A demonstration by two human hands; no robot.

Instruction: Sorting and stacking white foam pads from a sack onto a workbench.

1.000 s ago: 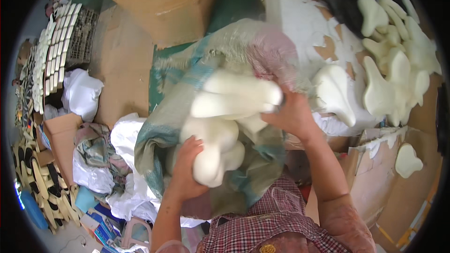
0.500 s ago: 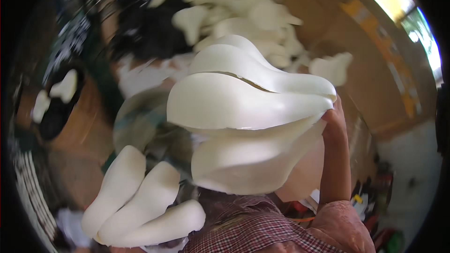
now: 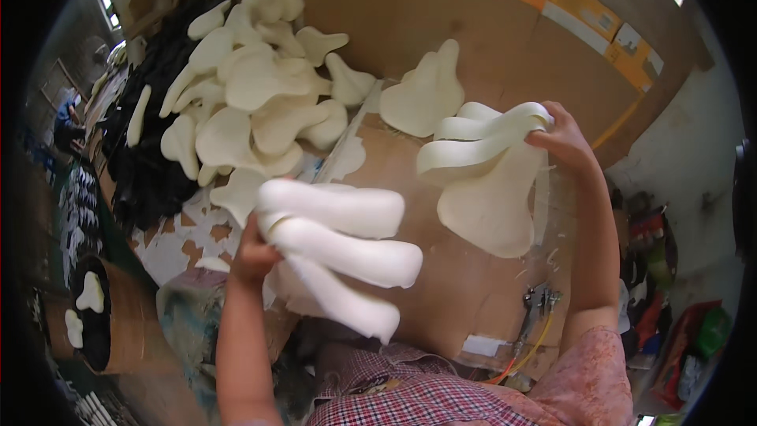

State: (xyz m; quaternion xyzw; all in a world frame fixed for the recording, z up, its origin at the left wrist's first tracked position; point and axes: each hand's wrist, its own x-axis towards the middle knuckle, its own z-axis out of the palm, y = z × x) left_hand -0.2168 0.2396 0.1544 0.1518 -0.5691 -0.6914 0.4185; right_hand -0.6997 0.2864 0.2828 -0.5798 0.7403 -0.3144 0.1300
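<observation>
My left hand point(image 3: 254, 251) is closed around one end of three cream foam saddle pads point(image 3: 347, 251), which fan out to the right above the near part of the table. Over the table's right side, my right hand point(image 3: 564, 139) grips the narrow ends of several more foam saddle pads point(image 3: 490, 209). Their wide ends spread to the left and downward. The fingers of both hands are partly hidden by the pads. Just beyond the right bunch, a loose stack of saddle pads point(image 3: 422, 95) rests on the cardboard-covered table point(image 3: 394, 162).
A large heap of saddle pads point(image 3: 256, 79) lies at the far left, beside a pile of black pieces point(image 3: 150, 158). Cardboard walls point(image 3: 489, 24) stand behind the table. A brown drum point(image 3: 134, 315) is on the left. A yellow hose point(image 3: 539, 341) lies at the near right edge.
My view has swung so the table shows more fully. The right bunch has moved away from me to the right; the left bunch has risen and moved right over the table.
</observation>
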